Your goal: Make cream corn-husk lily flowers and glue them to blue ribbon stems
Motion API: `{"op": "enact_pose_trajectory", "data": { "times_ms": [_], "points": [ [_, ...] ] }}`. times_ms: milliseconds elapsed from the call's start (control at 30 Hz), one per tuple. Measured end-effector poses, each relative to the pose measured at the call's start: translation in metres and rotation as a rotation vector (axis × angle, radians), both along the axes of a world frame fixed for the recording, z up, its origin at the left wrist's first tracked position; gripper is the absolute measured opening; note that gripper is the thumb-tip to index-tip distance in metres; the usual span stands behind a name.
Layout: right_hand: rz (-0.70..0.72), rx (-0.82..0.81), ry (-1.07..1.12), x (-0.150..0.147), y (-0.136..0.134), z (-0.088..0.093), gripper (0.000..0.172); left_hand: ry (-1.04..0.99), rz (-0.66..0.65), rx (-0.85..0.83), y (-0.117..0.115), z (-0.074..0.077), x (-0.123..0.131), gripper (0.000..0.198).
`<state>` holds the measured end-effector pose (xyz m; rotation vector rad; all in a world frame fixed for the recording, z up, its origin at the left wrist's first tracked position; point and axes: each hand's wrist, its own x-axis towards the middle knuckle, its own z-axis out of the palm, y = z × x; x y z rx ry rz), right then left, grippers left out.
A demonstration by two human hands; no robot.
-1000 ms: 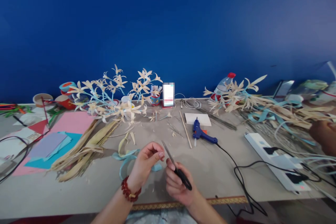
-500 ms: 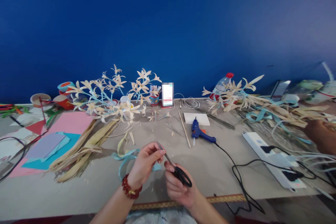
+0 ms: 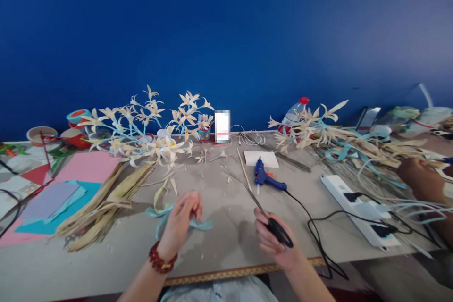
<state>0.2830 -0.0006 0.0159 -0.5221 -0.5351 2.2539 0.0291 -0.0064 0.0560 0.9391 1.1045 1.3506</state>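
Observation:
Black-handled scissors [image 3: 276,231] are in my right hand [image 3: 274,238], the blades slanting up and left over the table. My left hand [image 3: 184,212] hovers beside a light blue ribbon [image 3: 201,225], its fingers curled and bent down; whatever they may hold is hidden. Behind it lie a pale curled husk strip [image 3: 161,198] and small husk scraps. A blue glue gun [image 3: 264,177] rests beyond my right hand, next to a thin wooden stick [image 3: 244,167]. Cream husk flowers [image 3: 141,118] on light blue stems stand at the back left.
Dried husks [image 3: 113,203] and coloured paper [image 3: 49,200] lie at the left. A white power strip [image 3: 357,212] with cables is at the right, near another person's hand [image 3: 421,177]. A phone [image 3: 222,126] and a bottle [image 3: 295,113] stand at the back.
My hands have moved apart: the right hand went right with the scissors, the left hand went left, off the blades. At the far right, the other person's hand now shows more.

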Motion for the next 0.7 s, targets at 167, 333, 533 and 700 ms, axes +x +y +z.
{"op": "enact_pose_trajectory", "data": {
  "times_ms": [167, 333, 533, 700],
  "points": [
    [0.086, -0.034, 0.181, -0.039, -0.013, -0.011, 0.038, 0.002, -0.202, 0.034, 0.000, 0.009, 0.039, 0.024],
    [0.167, 0.040, 0.024, -0.065, -0.018, 0.000, 0.044, -0.128, -0.226, -0.061, 0.003, 0.017, 0.050, 0.025],
    [-0.224, 0.304, -0.417, -0.058, -0.017, 0.020, 0.039, -0.025, -0.055, -0.034, 0.003, 0.015, 0.040, 0.029],
    [-0.119, 0.413, -0.467, -0.040, -0.017, 0.018, 0.039, 0.027, -0.053, -0.056, 0.004, 0.015, 0.033, 0.029]
  ]
}}
